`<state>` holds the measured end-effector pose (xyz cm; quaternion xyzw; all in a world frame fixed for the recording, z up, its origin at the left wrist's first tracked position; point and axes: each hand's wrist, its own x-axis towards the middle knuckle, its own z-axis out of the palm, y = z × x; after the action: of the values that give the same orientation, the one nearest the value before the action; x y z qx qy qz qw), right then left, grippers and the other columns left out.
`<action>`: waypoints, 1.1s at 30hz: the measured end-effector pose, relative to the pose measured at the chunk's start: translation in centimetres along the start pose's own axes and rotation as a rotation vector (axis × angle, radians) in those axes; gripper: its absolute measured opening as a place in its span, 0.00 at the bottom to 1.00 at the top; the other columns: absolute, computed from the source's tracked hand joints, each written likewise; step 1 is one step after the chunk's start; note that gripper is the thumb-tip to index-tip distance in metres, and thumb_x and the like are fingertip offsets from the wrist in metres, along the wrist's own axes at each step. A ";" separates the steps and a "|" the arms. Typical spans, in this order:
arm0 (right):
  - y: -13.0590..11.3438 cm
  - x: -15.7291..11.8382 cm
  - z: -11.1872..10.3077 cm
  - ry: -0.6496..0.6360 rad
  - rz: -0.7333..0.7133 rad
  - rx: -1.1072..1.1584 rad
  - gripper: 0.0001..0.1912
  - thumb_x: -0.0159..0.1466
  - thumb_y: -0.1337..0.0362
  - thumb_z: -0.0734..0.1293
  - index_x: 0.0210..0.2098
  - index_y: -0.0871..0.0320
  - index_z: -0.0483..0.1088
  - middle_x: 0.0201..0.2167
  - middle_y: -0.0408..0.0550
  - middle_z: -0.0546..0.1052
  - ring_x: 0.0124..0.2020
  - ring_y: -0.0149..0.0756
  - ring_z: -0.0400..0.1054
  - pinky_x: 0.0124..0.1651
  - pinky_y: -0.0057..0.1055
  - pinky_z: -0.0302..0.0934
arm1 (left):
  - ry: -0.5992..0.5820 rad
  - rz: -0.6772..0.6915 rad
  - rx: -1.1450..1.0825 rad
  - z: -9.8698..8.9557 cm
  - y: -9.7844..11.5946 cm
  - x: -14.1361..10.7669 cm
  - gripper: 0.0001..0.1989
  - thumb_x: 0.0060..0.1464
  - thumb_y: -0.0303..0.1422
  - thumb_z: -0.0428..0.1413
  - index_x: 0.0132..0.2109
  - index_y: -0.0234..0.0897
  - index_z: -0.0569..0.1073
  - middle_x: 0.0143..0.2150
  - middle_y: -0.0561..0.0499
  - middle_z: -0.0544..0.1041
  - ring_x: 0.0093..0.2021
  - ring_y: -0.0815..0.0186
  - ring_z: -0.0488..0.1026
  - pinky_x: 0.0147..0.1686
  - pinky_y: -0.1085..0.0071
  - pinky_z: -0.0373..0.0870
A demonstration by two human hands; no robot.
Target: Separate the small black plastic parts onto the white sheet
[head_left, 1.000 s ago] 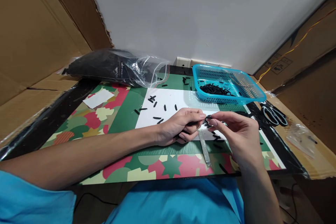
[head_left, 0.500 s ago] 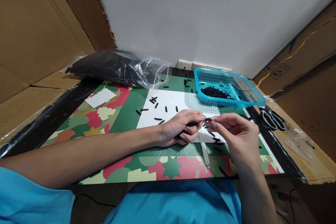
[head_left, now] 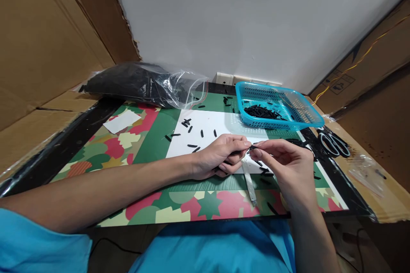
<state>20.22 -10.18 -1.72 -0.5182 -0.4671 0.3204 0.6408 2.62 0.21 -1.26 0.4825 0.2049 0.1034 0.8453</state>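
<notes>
Over the front of the white sheet (head_left: 221,119), my two hands meet at the fingertips. My left hand (head_left: 224,153) is closed; its thumb and forefinger pinch one end of a small, slim black piece (head_left: 253,148), and more black shows under its curled fingers. The thumb and fingers of my right hand (head_left: 291,164) are closed on the other end of that piece. Just below the fingertips lies a flat, narrow silver-grey strip (head_left: 249,183). Several loose black pieces (head_left: 264,171) lie beside it, partly behind my right hand.
A blue plastic basket (head_left: 285,126) holding many black pieces stands at the back right. Scissors (head_left: 333,143) and a small clear bag (head_left: 368,175) lie right of it. At the back left rests a large zip bag (head_left: 137,83) of black material, near a white paper scrap (head_left: 121,120).
The fingertips of my right hand have shifted slightly along the black piece, which now shows less between the hands. My left hand stays nearly in place.
</notes>
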 end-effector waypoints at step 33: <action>0.0 0.2 0.1 -0.002 -0.021 0.091 0.05 0.60 0.69 0.83 0.34 0.54 0.88 0.31 0.47 0.89 0.31 0.39 0.87 0.37 0.24 0.83 | -0.072 0.015 -0.010 -0.8 -0.2 0.0 0.20 0.67 0.50 0.62 0.39 0.43 0.62 0.20 0.67 0.49 0.17 0.76 0.43 0.13 0.83 0.44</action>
<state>20.23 -10.00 -1.70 -0.4833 -0.4583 0.3350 0.6665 2.24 0.71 -1.80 0.4830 0.1702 0.0932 0.8538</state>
